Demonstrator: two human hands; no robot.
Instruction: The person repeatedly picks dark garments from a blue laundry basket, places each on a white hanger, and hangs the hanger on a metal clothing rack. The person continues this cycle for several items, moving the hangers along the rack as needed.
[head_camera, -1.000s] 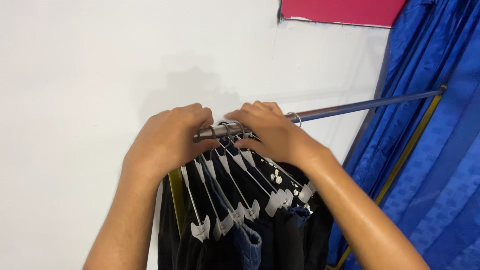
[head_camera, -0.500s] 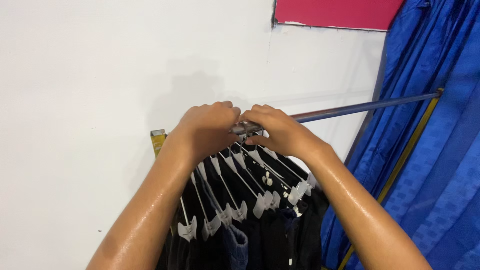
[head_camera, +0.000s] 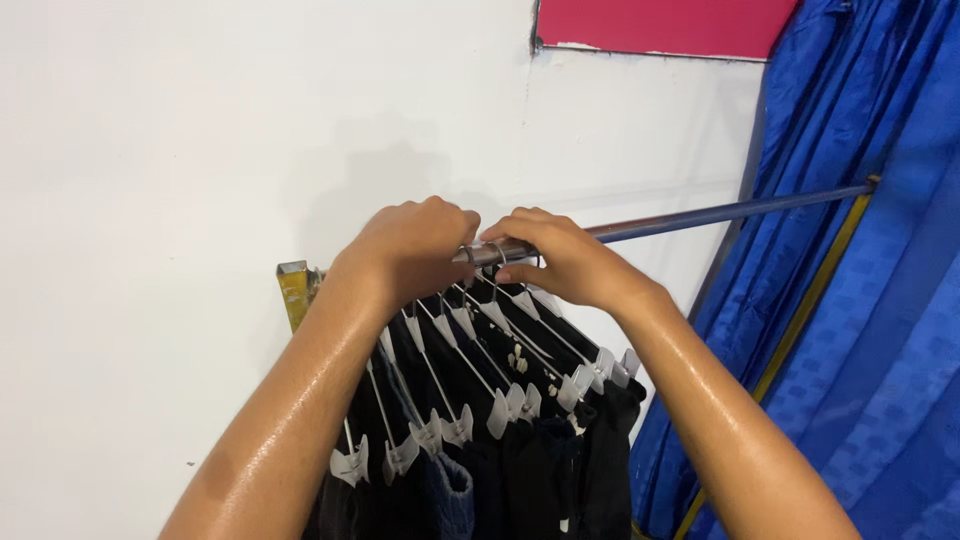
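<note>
Both hands are up at a metal rail (head_camera: 700, 215) that runs from a yellow bracket (head_camera: 297, 290) by the white wall (head_camera: 200, 150) off to the right, past a blue curtain (head_camera: 860, 300). The left hand (head_camera: 415, 250) sits over the rail with its fingers curled down around the hooks of the hangers (head_camera: 480, 350), gripping the bunch where it meets the bar. The right hand (head_camera: 560, 260) is just beside it, almost knuckle to knuckle, its fingers bent over the rail and resting on the hooks on that side; whether it truly pinches one cannot be told (the fingertips are hidden behind the bar). The hangers are thin wire ones with pale clips at the ends, packed close together and fanning downward. Dark clothes (head_camera: 520, 470) hang from the clips, below and between the two forearms. A pink panel (head_camera: 660, 25) shows on the wall above.
</note>
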